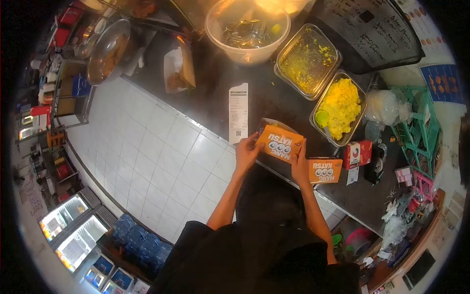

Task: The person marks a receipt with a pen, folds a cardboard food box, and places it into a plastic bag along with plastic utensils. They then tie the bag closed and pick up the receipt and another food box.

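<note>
Desk (pixel 210 98): dark, kinda crowded from where I'm standing, white-tiled floor (pixel 161 147) alongside
Orange box (pixel 279 143): at the desk's front edge, held between both hands
Left hand (pixel 246 156): fingers gripping its left end
Right hand (pixel 299 167): same deal, fingers on the right end
Second box (pixel 324 170): just beside the right hand
Receipt (pixel 238 112): near the left hand

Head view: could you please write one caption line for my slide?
Left hand and right hand hold an orange box at the dark counter, near a receipt and yellow food.
</note>
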Demonstrator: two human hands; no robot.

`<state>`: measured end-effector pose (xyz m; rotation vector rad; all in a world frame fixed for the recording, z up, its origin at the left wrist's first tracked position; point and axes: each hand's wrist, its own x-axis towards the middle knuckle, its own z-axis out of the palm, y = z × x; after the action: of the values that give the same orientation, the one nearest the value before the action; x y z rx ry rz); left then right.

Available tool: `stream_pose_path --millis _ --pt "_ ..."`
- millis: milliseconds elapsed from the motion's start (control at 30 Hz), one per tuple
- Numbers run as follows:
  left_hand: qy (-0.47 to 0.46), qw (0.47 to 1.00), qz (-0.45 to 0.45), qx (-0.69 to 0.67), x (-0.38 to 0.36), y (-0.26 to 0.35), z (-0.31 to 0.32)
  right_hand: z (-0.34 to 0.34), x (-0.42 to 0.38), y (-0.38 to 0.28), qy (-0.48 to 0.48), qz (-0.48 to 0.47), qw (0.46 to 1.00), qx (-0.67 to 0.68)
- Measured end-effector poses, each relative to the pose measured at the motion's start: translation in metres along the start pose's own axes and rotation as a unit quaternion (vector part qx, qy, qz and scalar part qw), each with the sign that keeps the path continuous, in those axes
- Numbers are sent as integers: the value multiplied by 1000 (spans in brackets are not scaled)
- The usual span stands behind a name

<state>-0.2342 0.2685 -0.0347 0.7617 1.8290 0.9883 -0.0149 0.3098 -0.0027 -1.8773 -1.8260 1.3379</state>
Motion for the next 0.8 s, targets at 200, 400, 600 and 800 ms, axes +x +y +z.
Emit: stream_pose_path --millis 200,400,600,800 --pt "-14 990 -87 -111 3 -9 -7 0 1 1 -3 -37 999 4" --pt "-62 968 -96 -223 10 -10 -18 9 9 20 21 -75 997 2" --pt "-49 991 -32 -122 23 -37 -4 -5 11 4 33 -94 992 -72" --pt "46 994 50 -83 17 -37 4 -11 42 -109 -24 -339 914 -222"
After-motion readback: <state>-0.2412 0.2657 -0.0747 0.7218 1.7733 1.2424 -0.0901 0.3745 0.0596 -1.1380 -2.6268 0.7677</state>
